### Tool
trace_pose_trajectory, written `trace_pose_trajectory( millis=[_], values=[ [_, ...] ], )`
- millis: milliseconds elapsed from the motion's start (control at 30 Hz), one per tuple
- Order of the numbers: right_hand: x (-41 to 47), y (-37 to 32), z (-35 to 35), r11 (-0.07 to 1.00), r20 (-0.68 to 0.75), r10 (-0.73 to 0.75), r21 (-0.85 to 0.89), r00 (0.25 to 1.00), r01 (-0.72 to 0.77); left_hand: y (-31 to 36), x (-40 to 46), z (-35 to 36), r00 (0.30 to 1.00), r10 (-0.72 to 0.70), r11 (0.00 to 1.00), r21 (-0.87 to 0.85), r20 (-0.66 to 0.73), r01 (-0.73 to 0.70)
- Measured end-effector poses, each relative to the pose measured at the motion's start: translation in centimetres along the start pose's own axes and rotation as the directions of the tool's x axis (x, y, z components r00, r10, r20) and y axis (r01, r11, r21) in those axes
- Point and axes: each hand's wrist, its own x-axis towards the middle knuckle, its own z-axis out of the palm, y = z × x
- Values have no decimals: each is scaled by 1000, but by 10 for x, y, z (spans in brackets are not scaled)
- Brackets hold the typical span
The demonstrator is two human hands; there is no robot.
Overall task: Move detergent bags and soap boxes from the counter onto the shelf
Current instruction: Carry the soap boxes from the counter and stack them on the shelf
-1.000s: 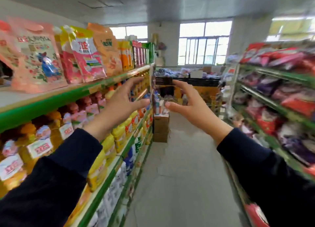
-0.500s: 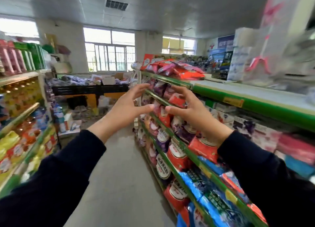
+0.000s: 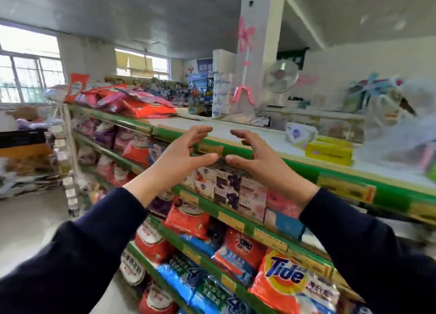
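My left hand and my right hand are raised side by side, fingers spread and curled, holding nothing. They hover in front of the green edge of the shelf's white top. Red and purple detergent bags lie piled at the far left of that top. A yellow soap box and a white pack sit on it to the right of my hands. Just below my hands a shelf holds rows of soap boxes. Lower shelves carry detergent bags, among them an orange Tide bag.
A white pillar with stacked packs and a pink windmill stands behind the shelf top. A fan and a blurred plastic-wrapped bundle are at the right. The aisle floor lies to the left, with windows and cluttered goods beyond.
The view has swung right, from the aisle and left shelving to the right-hand shelving unit. Both hands stayed raised and empty, now hovering at the top shelf's edge.
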Motion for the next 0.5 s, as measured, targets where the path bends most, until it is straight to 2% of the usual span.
trace_pose_trajectory(
  millis=[267,500],
  values=[
    [17,43,-45,977,-138,97,-174,986,-120,-8,82,49,980,130,989,-96,151,-117],
    [27,67,-98,881,-259,213,-367,942,-300,-7,158,86,898,289,957,-104,333,-270]
  ],
)
